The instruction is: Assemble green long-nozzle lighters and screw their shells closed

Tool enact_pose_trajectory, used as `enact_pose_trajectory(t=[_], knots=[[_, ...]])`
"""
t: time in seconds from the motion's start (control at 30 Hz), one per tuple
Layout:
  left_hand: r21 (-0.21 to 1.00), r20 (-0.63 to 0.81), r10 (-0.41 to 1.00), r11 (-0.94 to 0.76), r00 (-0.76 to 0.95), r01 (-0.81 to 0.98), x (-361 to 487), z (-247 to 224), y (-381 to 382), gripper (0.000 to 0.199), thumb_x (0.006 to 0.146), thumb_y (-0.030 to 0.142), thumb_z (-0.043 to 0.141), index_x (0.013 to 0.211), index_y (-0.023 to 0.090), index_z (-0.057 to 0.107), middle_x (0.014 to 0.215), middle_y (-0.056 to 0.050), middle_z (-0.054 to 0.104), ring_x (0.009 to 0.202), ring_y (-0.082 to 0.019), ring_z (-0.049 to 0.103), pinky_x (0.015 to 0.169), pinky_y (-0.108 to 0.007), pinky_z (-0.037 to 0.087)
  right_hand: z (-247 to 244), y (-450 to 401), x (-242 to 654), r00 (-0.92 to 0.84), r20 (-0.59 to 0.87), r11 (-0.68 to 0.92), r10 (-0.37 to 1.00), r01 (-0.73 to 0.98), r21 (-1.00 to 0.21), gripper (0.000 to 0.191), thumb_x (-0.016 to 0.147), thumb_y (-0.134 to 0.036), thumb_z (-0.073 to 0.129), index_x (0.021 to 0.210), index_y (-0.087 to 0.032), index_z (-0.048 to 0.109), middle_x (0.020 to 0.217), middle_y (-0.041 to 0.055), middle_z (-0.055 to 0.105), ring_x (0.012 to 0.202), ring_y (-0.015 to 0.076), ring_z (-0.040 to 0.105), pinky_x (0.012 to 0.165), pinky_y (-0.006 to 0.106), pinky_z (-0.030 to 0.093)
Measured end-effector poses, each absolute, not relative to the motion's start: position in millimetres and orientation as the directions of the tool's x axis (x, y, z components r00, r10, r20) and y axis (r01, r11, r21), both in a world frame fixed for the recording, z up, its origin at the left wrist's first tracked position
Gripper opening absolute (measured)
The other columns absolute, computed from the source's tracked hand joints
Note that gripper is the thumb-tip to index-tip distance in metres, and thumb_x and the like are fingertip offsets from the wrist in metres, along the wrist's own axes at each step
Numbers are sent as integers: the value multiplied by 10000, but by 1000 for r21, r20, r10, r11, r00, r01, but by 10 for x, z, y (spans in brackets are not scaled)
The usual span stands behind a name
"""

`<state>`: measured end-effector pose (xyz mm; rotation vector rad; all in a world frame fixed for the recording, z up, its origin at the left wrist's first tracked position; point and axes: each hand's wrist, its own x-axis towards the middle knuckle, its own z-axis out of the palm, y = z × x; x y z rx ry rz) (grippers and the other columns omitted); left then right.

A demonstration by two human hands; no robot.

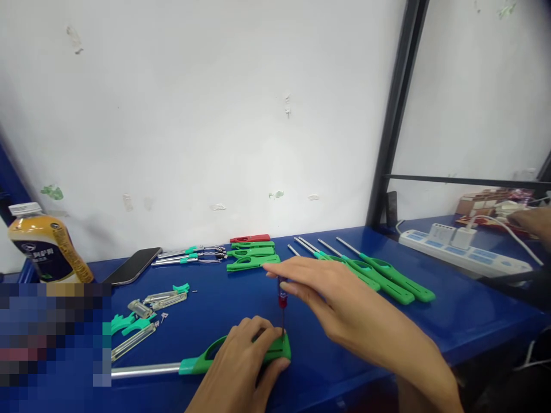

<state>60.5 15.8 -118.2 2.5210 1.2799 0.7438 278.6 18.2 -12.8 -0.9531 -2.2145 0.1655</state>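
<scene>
Left hand is clasping green lighter; right hand is pinching upright screwdriver. Sideways pressure could be making it slip into nearby fingers.

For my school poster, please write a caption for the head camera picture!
Right hand holding a screwdriver upright on a green lighter that the left hand steadies on a blue table.

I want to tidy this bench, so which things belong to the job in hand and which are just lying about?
Likely the job:
lighter under the left hand
screwdriver in the right hand
whole lighters
loose handles
metal tubes
clear plastic pieces
teal pieces

Likely just lying about:
phone
yellow bottle
power strip
</scene>
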Motion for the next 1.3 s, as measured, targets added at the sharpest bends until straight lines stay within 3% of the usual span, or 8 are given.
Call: enact_pose_trajectory(t=[0.2,0.4,0.5,0.6,0.8,1.0,1.17,1.3], knots=[[414,327,831,-554,450,722,523,-1243,225,284,1026,246,652,1290,333,707,1243,-37,729,1153,-272,701,1061,-441,556,-94,294,2642,-478,554,720,682,573,-392,204,1062,-242,651,1200,-332,771,1001,-33,784,924,174,734,831,303,541],[419,303,858,-511,415,751,507,-1177,266,269,1029,232,638,1280,285,718,1239,-62,723,1142,-290,697,1087,-492,532,-128,387,2570,-495,599,775,630,457,-437,325,1108,-187,535,1335,-313,731,1328,-8,755,1194,178,704,1019,314,524],[420,275,880,-472,387,775,548,-1101,266,263,1013,194,640,1252,252,731,1233,-82,722,1144,-312,691,1083,-522,525,-141,448,2558,-510,600,787,616,369,-494,352,1099,-139,533,1333,-317,726,1191,-26,802,1076,149,740,952,271,544],[419,249,889,-456,383,786,584,-1035,244,270,1020,189,616,1263,232,724,1228,-97,711,1134,-316,684,1074,-538,519,-156,514,2542,-448,640,777,625,443,-448,164,1062,-246,661,1128,-287,805,1028,-11,800,958,171,735,891,290,537],[373,232,901,-430,366,822,625,-932,186,278,1012,200,605,1266,229,714,1221,-111,682,1107,-319,670,1063,-560,501,-185,539,2554,-456,637,780,622,430,-454,326,1109,-196,545,1339,-327,735,1294,9,774,1190,197,710,1019,341,517],[358,199,916,-399,349,844,632,-870,162,265,1001,204,632,1247,243,721,1197,-100,680,1089,-320,662,1029,-542,516,-164,540,2549,-417,634,743,652,518,-424,173,1056,-329,675,1153,-322,817,935,-10,789,891,186,723,869,319,532],[361,180,921,-388,345,848,626,-853,158,269,1005,218,637,1258,247,720,1210,-98,675,1116,-325,657,1033,-534,514,-152,523,2585,-436,632,764,641,447,-466,294,1118,-298,531,1273,-307,780,1200,37,798,1132,220,729,1011,370,537],[370,173,925,-381,340,848,642,-839,147,265,1006,213,636,1260,234,709,1237,-102,665,1140,-332,643,1019,-537,516,-146,517,2587,-474,612,773,633,437,-460,248,1086,-246,601,1252,-312,774,1032,-12,823,976,189,754,934,323,538]])
